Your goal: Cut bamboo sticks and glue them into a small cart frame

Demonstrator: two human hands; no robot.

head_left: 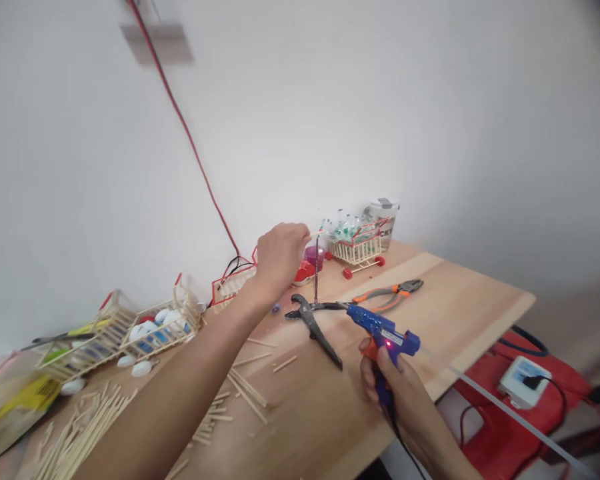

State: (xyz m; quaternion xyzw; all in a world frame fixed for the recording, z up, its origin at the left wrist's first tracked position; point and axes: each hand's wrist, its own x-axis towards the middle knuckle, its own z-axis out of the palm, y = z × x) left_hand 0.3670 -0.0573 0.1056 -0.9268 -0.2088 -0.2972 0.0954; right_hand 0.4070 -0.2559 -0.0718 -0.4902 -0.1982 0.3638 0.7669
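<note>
My left hand [279, 259] is stretched out over the wooden table [460, 313], fingers pinched on a thin stick piece [316, 267] that hangs upright below it. My right hand [397, 387] grips the handle of a blue hot glue gun [383, 333], whose red light is on and whose nozzle points left toward the stick. A clear glue stick [505, 410] trails out of the gun's back. Black pliers [315, 320] lie on the table just below the stick.
Orange-handled pliers [390, 292] lie further back. A small stick-built cart [360, 250] with red wheels stands by the wall, next to red caps [305, 272]. More stick baskets [130, 330] and loose sticks [85, 433] lie at left. A red stool [525, 407] carries a white power strip [523, 380].
</note>
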